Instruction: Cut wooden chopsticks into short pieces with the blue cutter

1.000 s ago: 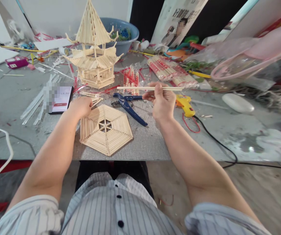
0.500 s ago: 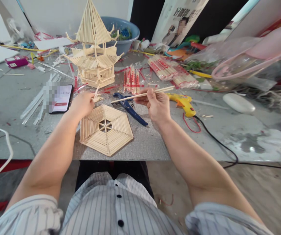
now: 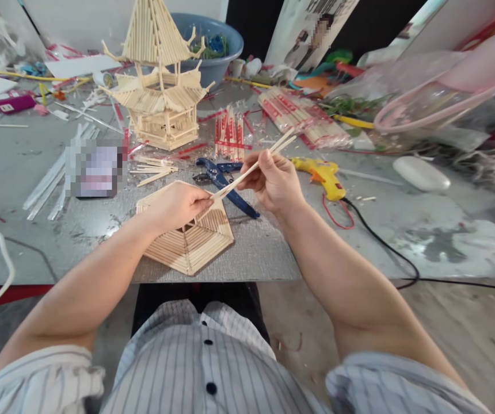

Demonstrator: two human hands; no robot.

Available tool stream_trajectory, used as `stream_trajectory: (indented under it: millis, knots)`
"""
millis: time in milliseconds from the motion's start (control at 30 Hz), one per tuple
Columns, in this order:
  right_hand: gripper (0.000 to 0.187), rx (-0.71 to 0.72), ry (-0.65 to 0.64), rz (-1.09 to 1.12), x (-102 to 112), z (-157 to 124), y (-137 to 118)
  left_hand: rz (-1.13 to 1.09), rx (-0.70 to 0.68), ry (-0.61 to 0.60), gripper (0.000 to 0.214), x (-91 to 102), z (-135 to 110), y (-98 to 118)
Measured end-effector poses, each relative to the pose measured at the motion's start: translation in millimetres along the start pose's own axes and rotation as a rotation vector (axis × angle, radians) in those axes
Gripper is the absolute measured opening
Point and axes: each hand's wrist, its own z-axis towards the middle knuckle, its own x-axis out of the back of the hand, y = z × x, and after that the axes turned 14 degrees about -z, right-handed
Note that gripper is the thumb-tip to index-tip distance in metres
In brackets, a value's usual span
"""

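Two thin wooden chopsticks (image 3: 282, 142) slant above the table, pinched near their middle by my right hand (image 3: 275, 183). My left hand (image 3: 181, 206) is closed, thumb against fingers, at the chopsticks' lower left end. Beneath it lies a flat hexagonal panel of wooden sticks (image 3: 191, 250), its upper left part hidden by the hand. A tool with dark blue handles (image 3: 241, 204) rests between my hands, behind the sticks. Short cut sticks (image 3: 155, 169) form a small pile beyond my left hand.
A wooden stick pagoda (image 3: 163, 109) stands at the back left, before a blue basin (image 3: 225, 52). Wrapped chopsticks (image 3: 230, 135) lie beyond my hands. To the right are a yellow glue gun (image 3: 327, 179) with its black cord and a white oval object (image 3: 421, 174). A phone (image 3: 98, 172) lies left.
My left hand has moved from the short stick pile toward me and right, onto the lower end of the chopsticks. The chopsticks now tilt more steeply in my right hand.
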Motion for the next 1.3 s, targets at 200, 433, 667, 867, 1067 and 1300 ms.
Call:
stream_trajectory:
  millis: [200,433,667,867,1067,1300]
  knots:
    - [0.051,0.001,0.035,-0.071,-0.7,-0.7,-2.5,0.065,0.001,0.036,0.028,3.1,1.8,-1.5]
    - [0.05,-0.033,0.033,-0.077,-1.0,0.6,-2.0,0.057,-0.035,0.094,0.027,-1.4,3.2,-8.3]
    - [0.044,0.019,0.095,-0.077,0.8,1.0,-0.7,0.213,-0.248,0.517,0.029,-3.2,-1.5,-0.6]
    - [0.047,0.034,0.026,-0.024,-3.4,-3.8,-4.8,0.253,-0.269,0.413,0.031,-8.3,0.3,-8.9]
    - [0.046,0.044,0.019,-0.018,-4.0,-5.4,-6.1,0.276,-0.106,0.348,0.028,-2.6,2.2,-8.5]
    - [0.045,0.11,0.168,-0.118,3.2,2.0,-1.7,0.165,-0.006,0.36,0.029,1.6,4.2,-10.3]
